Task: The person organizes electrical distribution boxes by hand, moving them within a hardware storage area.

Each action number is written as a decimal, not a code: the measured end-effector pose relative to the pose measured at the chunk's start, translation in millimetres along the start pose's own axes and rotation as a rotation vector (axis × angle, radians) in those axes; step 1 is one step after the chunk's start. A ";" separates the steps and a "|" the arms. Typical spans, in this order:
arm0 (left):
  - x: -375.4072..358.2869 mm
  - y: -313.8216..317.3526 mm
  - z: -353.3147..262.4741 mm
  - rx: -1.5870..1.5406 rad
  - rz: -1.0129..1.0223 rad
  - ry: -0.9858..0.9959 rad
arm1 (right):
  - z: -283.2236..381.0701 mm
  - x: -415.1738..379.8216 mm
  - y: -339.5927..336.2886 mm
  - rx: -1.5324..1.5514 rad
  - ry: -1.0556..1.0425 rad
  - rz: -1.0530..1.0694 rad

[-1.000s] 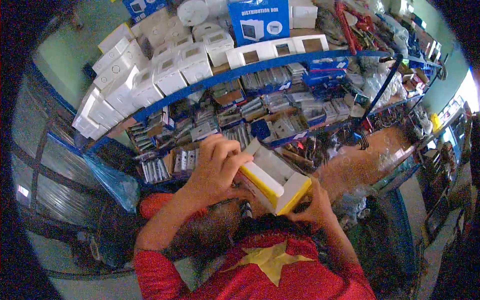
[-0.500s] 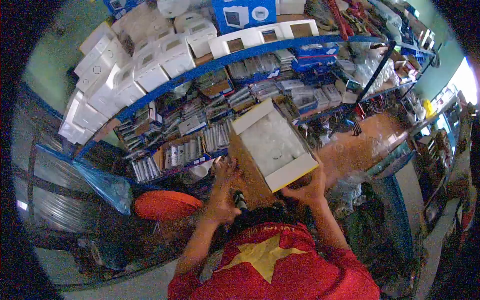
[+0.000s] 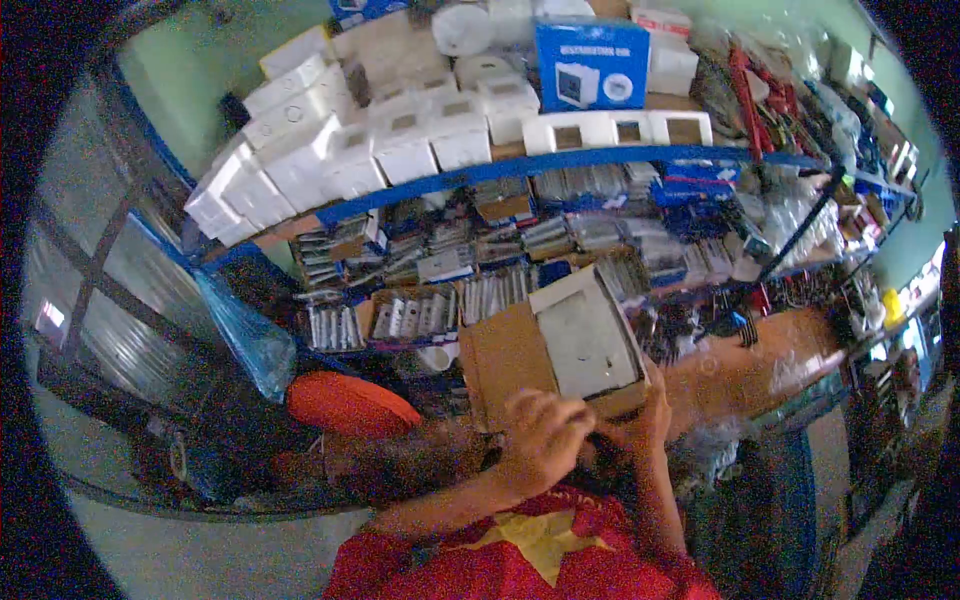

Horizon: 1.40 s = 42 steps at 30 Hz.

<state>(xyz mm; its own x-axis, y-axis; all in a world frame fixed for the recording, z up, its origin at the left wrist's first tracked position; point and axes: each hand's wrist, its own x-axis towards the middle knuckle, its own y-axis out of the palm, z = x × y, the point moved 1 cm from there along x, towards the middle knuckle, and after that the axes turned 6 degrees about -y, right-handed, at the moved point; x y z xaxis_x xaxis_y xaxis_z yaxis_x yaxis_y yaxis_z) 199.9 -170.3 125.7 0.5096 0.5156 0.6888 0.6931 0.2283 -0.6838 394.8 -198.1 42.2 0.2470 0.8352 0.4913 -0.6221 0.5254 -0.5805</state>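
Observation:
An opened cardboard box [image 3: 508, 355] is held out in front of my chest, its brown lid turned back to the left. Inside it lies a white, flat-faced item [image 3: 588, 350], mostly enclosed by the box walls. My right hand [image 3: 645, 418] grips the box at its lower right corner, thumb near the front edge. In front of the near edge is my left hand [image 3: 548, 440], fingers curled in and a little blurred. Whether anything is between those fingers is hidden.
White boxes [image 3: 405, 140] and a blue printed box [image 3: 592, 65] stand on the blue-edged upper shelf [image 3: 440, 180]. Below are trays of packed parts [image 3: 415, 318]. A red round stool [image 3: 350, 400] is at left, with clear plastic bags [image 3: 715, 450] at right.
My left hand has swung from the box's left side to its near edge, and its fingers have curled. The near inner flap no longer shows. The view has shifted, so the shelves appear lower and further right.

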 end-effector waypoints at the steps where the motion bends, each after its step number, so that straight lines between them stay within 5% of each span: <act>1: 1.8 3.6 -6.1 -0.014 -0.031 -0.001 | 2.1 2.0 2.3 0.053 0.050 -0.006; 4: 12.3 0.0 -21.1 -0.080 -0.050 -0.023 | 7.9 10.8 6.5 0.253 0.252 -0.052; 7: 23.1 -16.6 -6.6 -0.239 0.051 -0.076 | 7.3 21.8 4.2 0.086 0.008 -0.117; 10: 43.6 -19.1 41.3 -0.331 0.169 -0.412 | 6.1 24.5 0.6 -0.083 -0.200 -0.112; 13: 70.2 -35.6 58.2 0.116 0.251 -0.371 | 9.6 25.0 3.5 -0.071 -0.236 -0.007; 16: 71.9 -37.6 65.8 -0.011 0.354 -0.375 | 8.6 27.9 9.1 -0.102 -0.245 0.080; 19: 55.6 -15.6 82.4 0.041 0.263 -0.178 | 0.8 28.3 17.9 -0.145 -0.174 0.207; 22: 49.5 -7.2 103.5 -0.434 0.344 -0.310 | 0.9 28.9 22.2 -0.273 -0.237 0.244; 31: 53.0 -30.5 111.3 -0.183 0.136 -0.222 | 6.2 45.5 61.2 -0.141 -0.170 0.247; 34: 70.1 -37.4 124.4 -0.052 -0.191 -0.333 | 6.1 51.5 69.0 -0.193 -0.103 0.334; 38: 55.0 -27.7 151.7 -0.122 0.105 -0.318 | 8.8 62.1 78.5 -0.242 -0.152 0.335; 42: 61.9 -25.7 171.4 -0.418 0.036 -0.448 | 15.5 74.8 99.3 -0.070 -0.085 0.318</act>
<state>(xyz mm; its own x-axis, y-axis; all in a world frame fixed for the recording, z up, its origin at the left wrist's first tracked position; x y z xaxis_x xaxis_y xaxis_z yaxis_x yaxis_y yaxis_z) 126.2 -2.7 144.6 0.3356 0.8346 0.4368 0.8670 -0.0923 -0.4897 340.0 -85.9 31.4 -0.0157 0.9443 0.3287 -0.6046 0.2529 -0.7553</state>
